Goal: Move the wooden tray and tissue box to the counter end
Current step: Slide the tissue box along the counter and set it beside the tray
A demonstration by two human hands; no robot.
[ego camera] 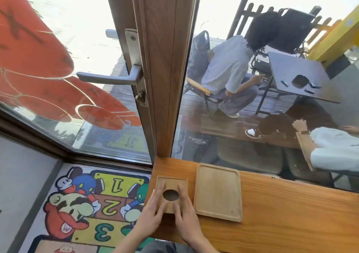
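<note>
A square wooden tissue box (173, 183) with an oval hole in its lid sits at the left end of the wooden counter (281, 210). My left hand (153, 212) lies flat on the lid's left side and my right hand (186, 216) on its right side, fingers spread, both touching the box. A pale rectangular wooden tray (218, 193) lies flat on the counter directly to the right of the box, almost touching it. No tissue shows in the hole.
A wooden door frame post (167, 68) rises at the counter's far left corner, with a metal door handle (110, 77). Glass runs along the counter's far edge; people sit outside. A cartoon floor mat (93, 210) lies below the counter's left end.
</note>
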